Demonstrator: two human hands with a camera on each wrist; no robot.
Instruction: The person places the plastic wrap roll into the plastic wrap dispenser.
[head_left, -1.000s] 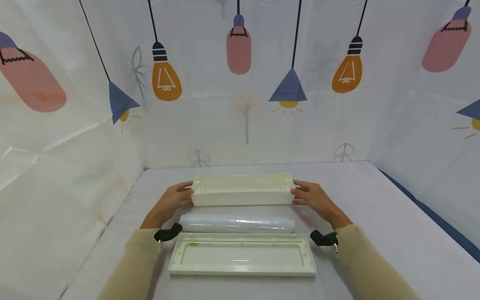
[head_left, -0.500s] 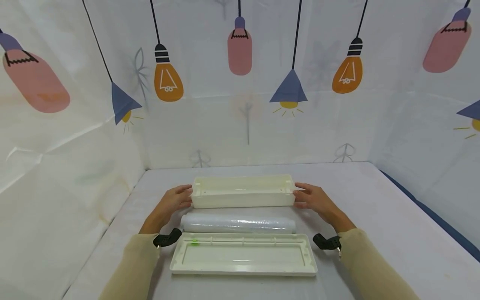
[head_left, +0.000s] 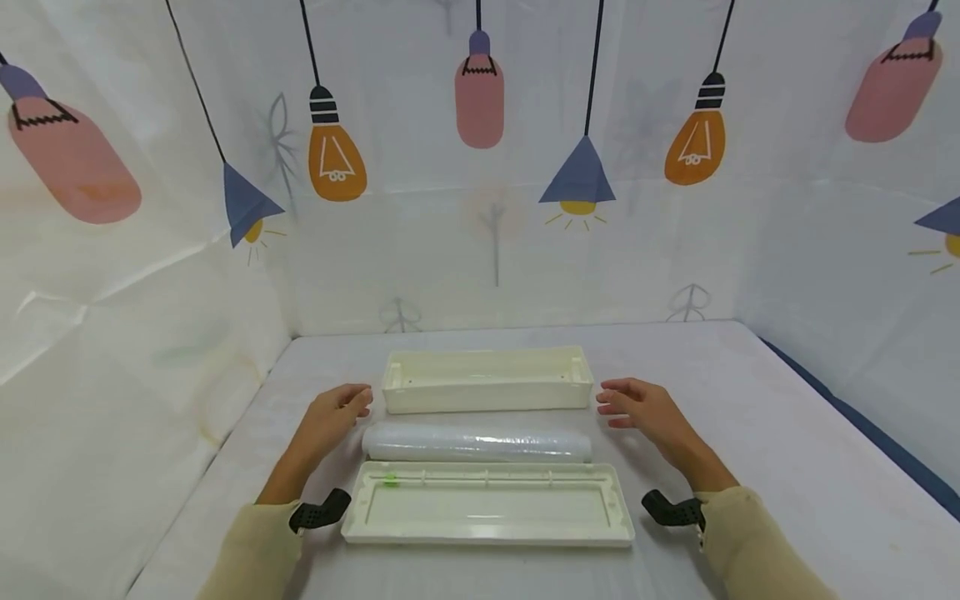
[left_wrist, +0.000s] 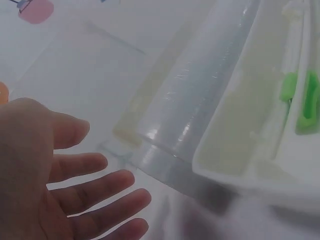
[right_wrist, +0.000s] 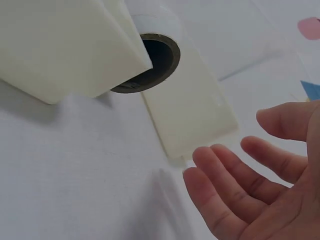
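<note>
A long cream plastic box [head_left: 487, 395], open at the top, stands at the back of the table. In front of it lies a roll of clear plastic wrap [head_left: 477, 442], its hollow cardboard core [right_wrist: 165, 57] showing in the right wrist view. Nearest the person is a flat cream lid [head_left: 487, 508] with a green slider [left_wrist: 307, 100] on its rail. My left hand [head_left: 333, 421] hovers just left of the box, fingers relaxed and holding nothing. On the other side my right hand [head_left: 648, 417] is apart from the box's right end, fingers loosely bent around nothing.
A white cloth covers the table [head_left: 787, 467]. White sheets printed with hanging lamps [head_left: 577, 175] enclose it at the back and both sides. Black wrist straps [head_left: 321, 510] sit at the cuffs of the beige sleeves [head_left: 251, 550].
Both hands have let go of the box's ends and drawn outward and back toward the person. The box, roll and lid stay in place.
</note>
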